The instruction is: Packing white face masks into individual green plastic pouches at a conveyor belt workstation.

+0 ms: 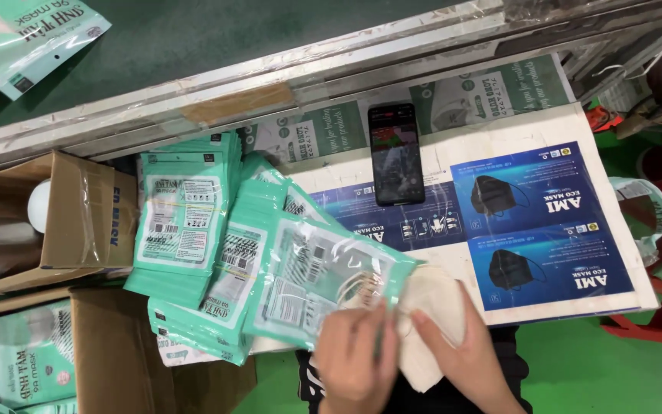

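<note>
A white table (423,165) spans the frame's middle, with a brown carton (78,218) at left and 2 green pouch stacks (181,215) centre-left. At bottom centre, the left hand (354,360) pinches a clear green pouch (323,284) while the right hand (461,349) grips white masks (430,295) at its mouth; a black phone (396,153) lies above.

I see my two hands at the bottom of the picture. My left hand (355,359) is bare. I wear no glove on it and no ring that I can see. My right hand (457,349) is bare too, and so is my wrist. No sleeve comes down to my hands. My fingers look a bit blurry. Under my hands I see my dark, black clothes (453,395). On the left side of the black cloth there are small white marks.
</note>
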